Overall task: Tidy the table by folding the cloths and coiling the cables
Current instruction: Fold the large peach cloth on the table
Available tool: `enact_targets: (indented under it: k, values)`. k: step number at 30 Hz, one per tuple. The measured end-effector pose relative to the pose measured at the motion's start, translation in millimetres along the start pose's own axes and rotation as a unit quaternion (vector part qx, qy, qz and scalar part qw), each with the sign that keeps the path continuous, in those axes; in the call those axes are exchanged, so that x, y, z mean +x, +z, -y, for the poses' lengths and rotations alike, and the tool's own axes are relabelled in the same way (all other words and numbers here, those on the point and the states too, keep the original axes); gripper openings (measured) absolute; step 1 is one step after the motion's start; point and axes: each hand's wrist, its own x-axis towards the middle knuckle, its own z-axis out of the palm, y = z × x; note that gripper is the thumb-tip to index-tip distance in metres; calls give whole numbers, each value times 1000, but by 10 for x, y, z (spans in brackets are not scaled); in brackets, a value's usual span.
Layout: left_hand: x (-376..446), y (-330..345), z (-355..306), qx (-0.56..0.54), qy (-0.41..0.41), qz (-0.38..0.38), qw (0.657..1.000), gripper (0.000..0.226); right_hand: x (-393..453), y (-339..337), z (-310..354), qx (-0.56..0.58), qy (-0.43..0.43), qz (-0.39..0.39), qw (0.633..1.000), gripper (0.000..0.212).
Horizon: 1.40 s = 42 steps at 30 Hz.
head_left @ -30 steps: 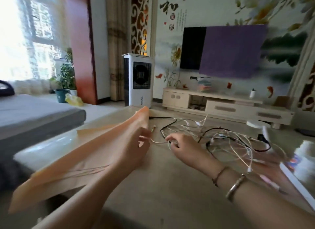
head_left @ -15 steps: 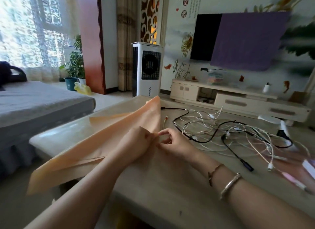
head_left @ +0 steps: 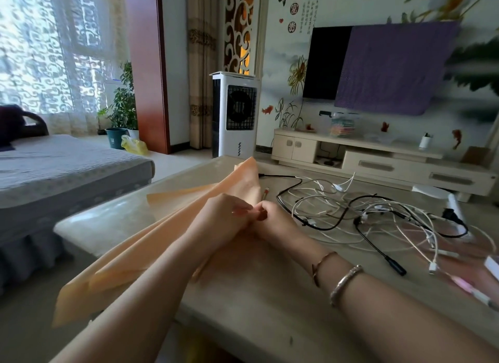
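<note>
now the right hand (head_left: pixel 272 222) had left the cable tangle (head_left: pixel 378 217) and come across to meet the left hand (head_left: pixel 224 217) at the peach cloth (head_left: pixel 151 244). a second earlier it had been out among the white leads with its fingers curled there; half a second earlier it was already closing in on the cloth's edge; at this moment the two hands were touching, fingertips together over the fabric. the left hand gripped a raised fold of the cloth, and the right hand's thumb and forefinger appeared to pinch the same edge just beside it, though the exact hold was partly hidden by the left hand's knuckles

the cloth itself lay along the left side of the table (head_left: pixel 270 308), one corner lifted into a peak near the far edge and its near end hanging past the table's front edge. it had stayed in much the same place while the camera view dipped and drew nearer

the cables remained spread loose on the right half of the table, black and white strands crossing one another, none of them coiled. a small white bottle or box at the far right was too blurred to name

judging by this, the person had put the cables off and turned to folding first: both hands on one edge suggested a fold being set up, with the coiling still wholly to do
</note>
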Motion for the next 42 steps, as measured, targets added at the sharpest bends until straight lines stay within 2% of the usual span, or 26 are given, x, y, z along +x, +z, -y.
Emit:
enact_targets:
  k: [2,5,10,13,15,17,19,21,23,24,25,26,27,28,30,31,33,35,37,38,40,42]
  values:
    - [30,-83,86,88,-25,-4,996,43,31,-3,-20,0,-11,-16,1000,9]
    - [44,-263,210,170,-85,8,982,63,71,-18,-56,-23,-10,-36,999,14]
    - [23,-464,446,149,-190,59,969,92,99,-107,-101,-43,37,-61,997,16]
    - [16,-512,566,156,-220,55,961,82,61,-142,-49,-57,46,-54,996,25]
    - [40,-515,576,154,-225,43,961,71,28,-145,24,-95,8,-75,993,32]
    - [74,-501,551,135,-229,21,964,78,-4,-129,121,-98,-40,-81,991,29]
    - [81,-514,535,123,-257,-3,958,84,-50,-67,219,-79,-61,-50,994,20]
    - [47,-540,556,185,-281,-4,942,77,-87,22,268,-61,-67,-18,996,18]
    - [-14,-541,546,290,-289,24,912,58,-117,103,281,-49,-80,3,996,17]
    - [-34,-541,519,305,-281,32,909,47,-128,138,286,-43,-83,20,995,18]
    - [-39,-543,476,282,-266,37,921,40,-140,169,288,-36,-78,47,995,22]
    - [-37,-555,415,214,-250,35,944,35,-146,196,296,-29,-67,81,994,34]
    - [-28,-570,345,97,-246,26,964,29,-159,213,314,-24,-55,114,992,52]
    - [-7,-590,266,-47,-252,18,967,25,-170,222,341,-18,-41,134,990,70]
    - [3,-593,89,-289,-278,49,915,29,-189,203,400,18,-13,142,990,93]
    - [-3,-564,20,-369,-283,74,882,33,-198,165,410,43,4,138,990,99]
    - [6,-464,-81,-460,-269,102,840,37,-215,37,402,96,29,128,987,93]
    - [41,-354,-210,-492,-220,133,832,35,-176,-148,325,117,25,89,989,60]
    - [106,-259,-318,-490,-161,159,842,28,-114,-426,235,124,26,9,992,17]
    - [133,-237,-350,-474,-138,160,855,25,-79,-567,183,141,42,-37,988,4]
    - [220,-131,-406,-375,-107,131,912,24,-12,-915,-3,198,99,-132,966,8]
    - [271,-25,-386,-157,-67,66,983,22,22,-1203,-255,202,156,-204,945,16]
